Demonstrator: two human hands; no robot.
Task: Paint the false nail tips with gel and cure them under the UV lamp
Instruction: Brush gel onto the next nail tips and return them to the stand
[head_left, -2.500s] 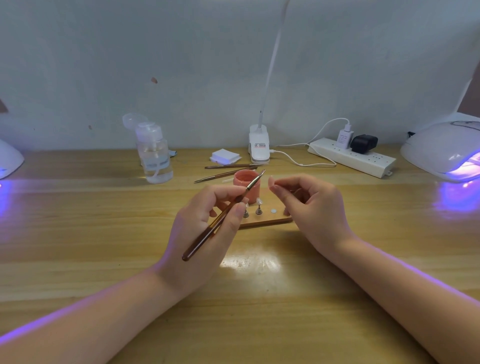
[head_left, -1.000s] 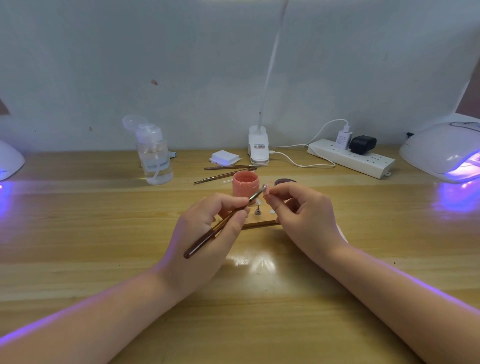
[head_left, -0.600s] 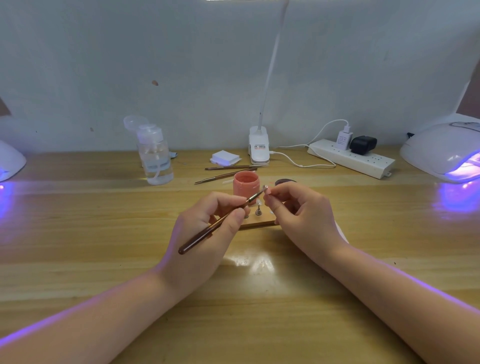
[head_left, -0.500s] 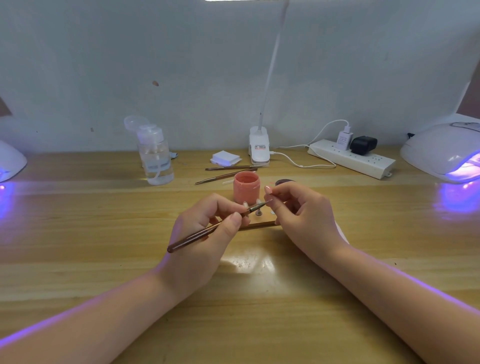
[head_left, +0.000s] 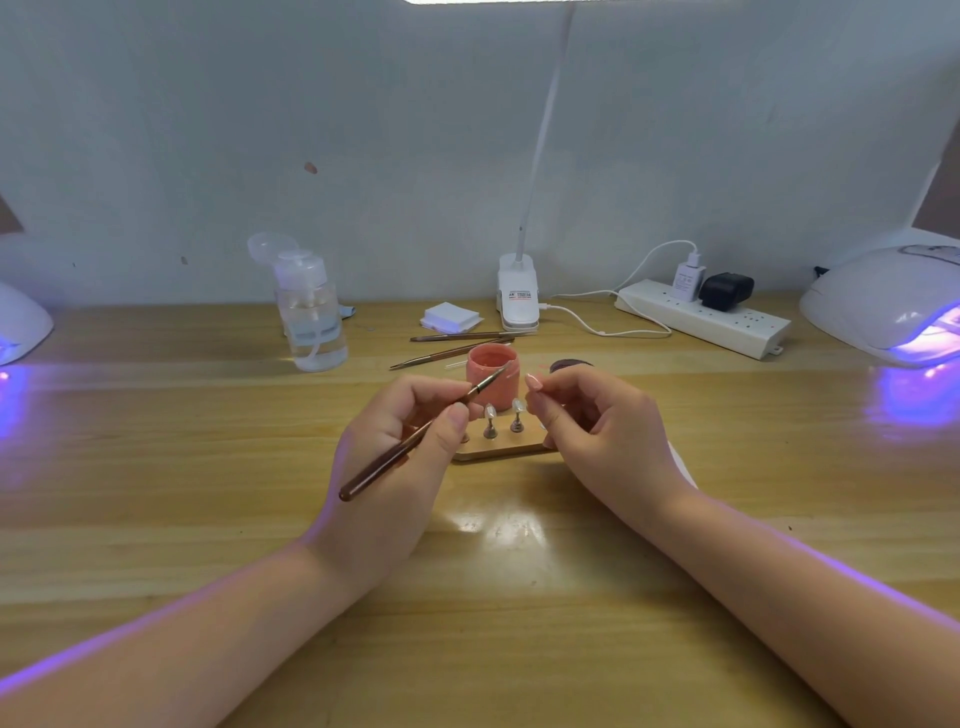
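My left hand (head_left: 405, 447) grips a brown gel brush (head_left: 415, 441); its tip points up and right, in front of the open pink gel jar (head_left: 493, 376). My right hand (head_left: 597, 431) pinches a small pinkish nail tip (head_left: 532, 383) between thumb and forefinger, a short gap right of the brush tip. Below the two hands lies a wooden holder (head_left: 501, 450) with two pale nail tips (head_left: 489, 413) on metal stands. A lit white UV lamp (head_left: 883, 306) stands at the far right.
A second lit lamp (head_left: 21, 327) sits at the left edge. Along the back stand a pump bottle (head_left: 311, 322), white pads (head_left: 449, 317), two spare brushes (head_left: 457, 338), a clip lamp base (head_left: 517, 301) and a power strip (head_left: 701, 317). A dark lid (head_left: 566, 365) lies behind my right hand.
The brush tip was stroking the nail tip held in my right hand. It has now drawn back to the left and up, leaving a small gap.
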